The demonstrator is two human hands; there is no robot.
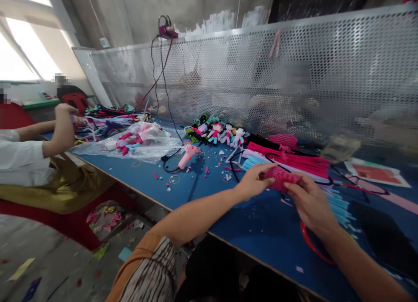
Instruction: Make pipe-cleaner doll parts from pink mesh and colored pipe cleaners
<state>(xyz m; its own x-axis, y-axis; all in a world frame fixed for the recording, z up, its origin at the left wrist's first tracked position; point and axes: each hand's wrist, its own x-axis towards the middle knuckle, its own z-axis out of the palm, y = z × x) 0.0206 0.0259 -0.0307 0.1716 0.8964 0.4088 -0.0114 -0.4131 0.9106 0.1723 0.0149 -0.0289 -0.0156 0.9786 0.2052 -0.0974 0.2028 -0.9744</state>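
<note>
Both my hands hold a fuzzy pink piece (280,177) just above the blue table (261,232). My left hand (253,182) pinches its left end, fingers closed. My right hand (308,201) grips its right end, fingers curled over it. A red hoop (311,245) lies on the table under my right wrist. Bundles of pink pipe cleaners (294,158) and light blue ones (338,204) lie just beyond my hands.
A pink glue gun (188,154) with a black cord lies mid-table, beside small finished dolls (225,134) and scraps. A plastic bag of parts (137,140) sits at the left. A perforated metal screen (294,66) backs the table. Another person's arm (62,127) works at the far left.
</note>
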